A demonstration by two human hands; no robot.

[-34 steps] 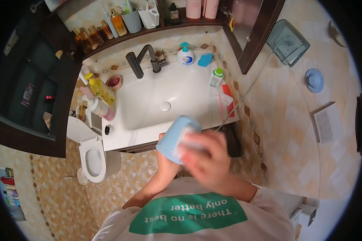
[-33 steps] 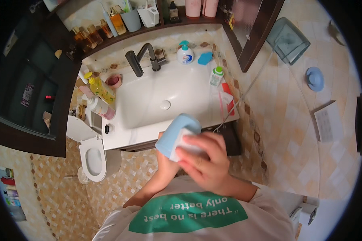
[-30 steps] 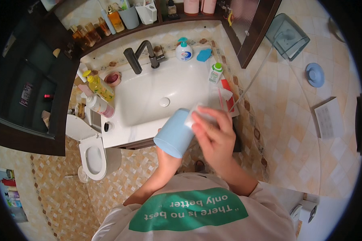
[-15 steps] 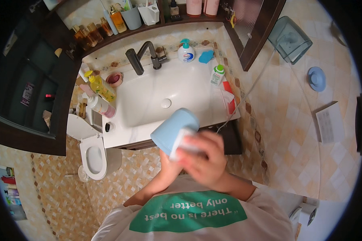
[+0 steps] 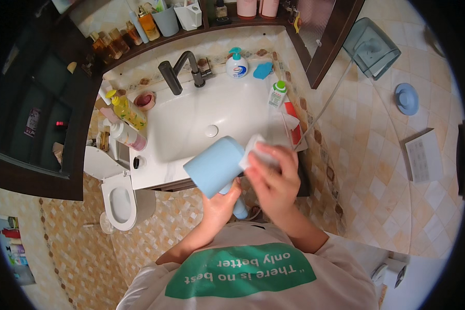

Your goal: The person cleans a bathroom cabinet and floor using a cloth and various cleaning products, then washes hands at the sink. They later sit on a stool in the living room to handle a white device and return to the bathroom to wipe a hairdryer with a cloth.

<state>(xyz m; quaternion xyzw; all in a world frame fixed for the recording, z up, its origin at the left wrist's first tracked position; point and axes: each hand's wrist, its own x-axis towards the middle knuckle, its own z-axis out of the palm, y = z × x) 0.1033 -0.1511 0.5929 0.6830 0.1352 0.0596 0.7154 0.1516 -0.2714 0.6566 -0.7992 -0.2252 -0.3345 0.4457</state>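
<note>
My left hand is closed around a light blue hair dryer, near where its handle meets the wide barrel. The barrel slants in front of the sink's near edge, and the handle's end shows below my fingers. A crumpled white tissue is pinched in my right hand, at the barrel's right end. Motion blurs my right fingers; whether the tissue touches the dryer I cannot tell.
Beyond lies a white sink with a dark faucet. A soap bottle, a green-capped bottle and a red tissue pack stand around it. A grey cord hangs at right; a toilet stands at left.
The hair dryer has shifted left and turned, bringing its handle into sight. My right hand with the tissue has moved up and right, from in front of the barrel to its right end.
</note>
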